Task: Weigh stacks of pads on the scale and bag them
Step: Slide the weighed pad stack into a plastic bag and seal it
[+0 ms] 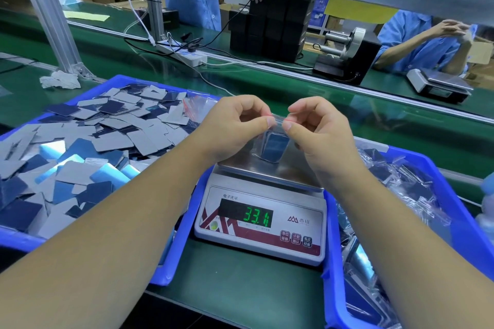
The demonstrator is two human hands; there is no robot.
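A clear zip bag (276,125) with a red strip along its mouth hangs over the scale (263,208). My left hand (235,125) pinches the bag's top edge on the left, and my right hand (318,128) pinches it on the right. Inside the bag sits a blue stack of pads (274,148), its lower end on or just above the steel pan. The display reads 33.1. Loose grey and blue pads (88,147) fill the blue tray (184,224) on the left.
A blue bin (465,211) on the right holds filled bags (401,179). Spare empty bags (197,105) lie on the pads at the tray's far edge. Beyond the green conveyor belt (294,99) stand a power strip, black boxes, a tape dispenser, another scale and people in blue coats.
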